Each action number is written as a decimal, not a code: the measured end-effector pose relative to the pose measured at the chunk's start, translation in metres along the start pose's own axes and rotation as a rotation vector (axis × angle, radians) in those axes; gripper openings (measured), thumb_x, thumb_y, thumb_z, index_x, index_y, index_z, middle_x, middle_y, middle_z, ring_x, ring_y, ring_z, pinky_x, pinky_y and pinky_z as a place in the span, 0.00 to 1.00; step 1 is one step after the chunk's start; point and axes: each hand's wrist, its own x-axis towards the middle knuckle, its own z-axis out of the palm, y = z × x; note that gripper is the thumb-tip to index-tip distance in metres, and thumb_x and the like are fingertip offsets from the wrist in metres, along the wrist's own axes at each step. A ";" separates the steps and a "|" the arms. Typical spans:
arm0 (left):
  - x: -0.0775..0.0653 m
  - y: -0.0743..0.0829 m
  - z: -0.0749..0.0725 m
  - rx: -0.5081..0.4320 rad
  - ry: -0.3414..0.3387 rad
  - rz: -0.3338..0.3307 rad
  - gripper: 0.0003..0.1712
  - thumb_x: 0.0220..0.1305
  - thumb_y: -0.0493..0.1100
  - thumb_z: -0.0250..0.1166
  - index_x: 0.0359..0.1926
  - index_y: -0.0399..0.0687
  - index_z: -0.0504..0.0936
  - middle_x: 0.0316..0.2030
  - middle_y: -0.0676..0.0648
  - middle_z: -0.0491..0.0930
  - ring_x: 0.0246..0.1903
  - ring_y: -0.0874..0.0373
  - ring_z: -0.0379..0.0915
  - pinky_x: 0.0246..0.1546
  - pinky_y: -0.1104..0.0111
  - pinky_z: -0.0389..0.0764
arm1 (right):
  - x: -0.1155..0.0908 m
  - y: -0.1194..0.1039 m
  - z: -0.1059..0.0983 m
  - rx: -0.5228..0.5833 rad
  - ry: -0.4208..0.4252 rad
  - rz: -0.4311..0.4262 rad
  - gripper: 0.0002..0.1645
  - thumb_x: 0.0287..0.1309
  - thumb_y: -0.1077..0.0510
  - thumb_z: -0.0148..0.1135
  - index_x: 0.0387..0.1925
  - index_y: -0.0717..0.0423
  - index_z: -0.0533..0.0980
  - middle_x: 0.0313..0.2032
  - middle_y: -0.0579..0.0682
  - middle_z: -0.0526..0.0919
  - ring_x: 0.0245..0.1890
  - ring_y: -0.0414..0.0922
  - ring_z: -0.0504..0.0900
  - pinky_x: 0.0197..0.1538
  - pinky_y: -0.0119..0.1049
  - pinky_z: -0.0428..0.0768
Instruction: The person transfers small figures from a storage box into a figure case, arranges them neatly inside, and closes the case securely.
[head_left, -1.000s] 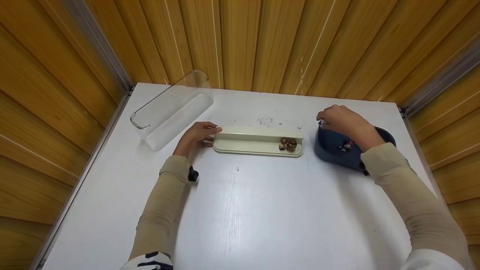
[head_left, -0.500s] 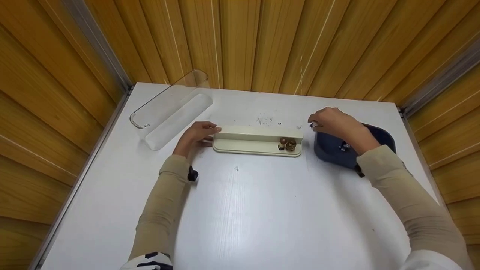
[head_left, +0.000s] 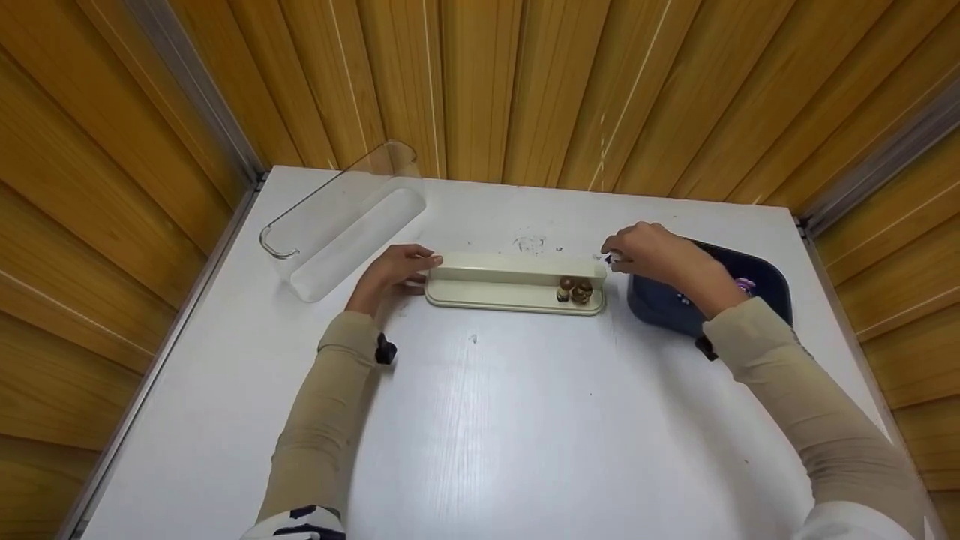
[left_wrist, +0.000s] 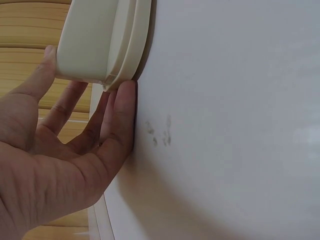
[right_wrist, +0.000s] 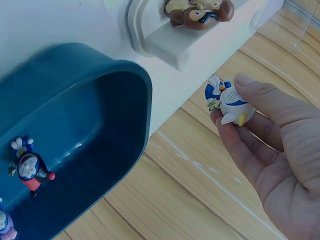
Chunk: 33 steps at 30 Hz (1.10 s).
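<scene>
My left hand (head_left: 391, 274) holds the left end of a cream two-step display base (head_left: 487, 291). In the left wrist view its thumb rests at the raised step and the fingers lie against the lower edge. Two brown-headed figurines (head_left: 574, 290) stand at the base's right end. My right hand (head_left: 651, 256) is just beyond that end, above the table. Between thumb and fingers it pinches a small white and blue cartoon figurine (right_wrist: 236, 106), plain in the right wrist view, with a yellow part on it.
Beneath my right forearm sits a dark blue bin (head_left: 780, 289) with a red-and-blue figurine (right_wrist: 30, 167) and a purple one (right_wrist: 6, 224) inside. A clear cover (head_left: 345, 202) stands at the back left. Wooden panels (head_left: 480, 90) enclose the white table.
My right hand has moved left from above the bin toward the display base's right end, carrying the figurine. My left hand and the base have stayed in place.
</scene>
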 end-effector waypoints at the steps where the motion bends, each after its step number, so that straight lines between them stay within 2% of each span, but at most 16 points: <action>1: 0.000 0.000 0.000 -0.002 -0.001 -0.002 0.32 0.68 0.54 0.70 0.66 0.44 0.75 0.60 0.41 0.78 0.56 0.46 0.79 0.52 0.61 0.84 | 0.000 -0.002 0.000 0.001 0.001 -0.002 0.19 0.62 0.65 0.69 0.55 0.64 0.81 0.47 0.60 0.87 0.44 0.53 0.86 0.49 0.50 0.85; 10: -0.001 0.002 0.001 -0.053 -0.009 -0.006 0.32 0.68 0.53 0.69 0.67 0.44 0.74 0.62 0.41 0.76 0.56 0.46 0.79 0.52 0.61 0.84 | 0.003 -0.017 0.006 0.014 0.064 -0.059 0.18 0.59 0.67 0.72 0.51 0.63 0.81 0.45 0.58 0.86 0.43 0.52 0.86 0.47 0.47 0.85; 16: 0.000 0.000 0.001 -0.027 -0.009 0.009 0.30 0.69 0.53 0.68 0.66 0.44 0.75 0.61 0.41 0.76 0.56 0.45 0.78 0.52 0.61 0.84 | 0.008 -0.027 0.010 0.040 0.078 -0.046 0.17 0.59 0.65 0.73 0.50 0.60 0.81 0.46 0.55 0.83 0.43 0.51 0.85 0.46 0.45 0.85; 19: 0.001 -0.002 0.001 -0.048 -0.006 0.013 0.30 0.69 0.53 0.69 0.65 0.44 0.76 0.61 0.41 0.77 0.56 0.46 0.79 0.51 0.61 0.84 | 0.010 -0.032 0.013 0.058 0.088 -0.037 0.17 0.60 0.64 0.72 0.50 0.59 0.81 0.47 0.55 0.82 0.44 0.50 0.84 0.47 0.44 0.85; 27: 0.000 -0.007 0.004 -0.100 0.025 0.030 0.31 0.65 0.56 0.71 0.63 0.45 0.78 0.56 0.42 0.80 0.51 0.48 0.79 0.50 0.61 0.85 | 0.017 -0.045 0.021 0.110 0.148 -0.081 0.16 0.63 0.61 0.71 0.52 0.59 0.82 0.47 0.54 0.82 0.43 0.49 0.84 0.47 0.44 0.86; 33: -0.001 -0.011 0.007 -0.143 0.054 0.046 0.27 0.66 0.54 0.71 0.60 0.45 0.81 0.54 0.42 0.80 0.46 0.50 0.79 0.49 0.60 0.84 | 0.023 -0.054 0.028 0.142 0.175 -0.106 0.17 0.62 0.60 0.71 0.52 0.60 0.82 0.46 0.55 0.83 0.44 0.49 0.84 0.47 0.44 0.85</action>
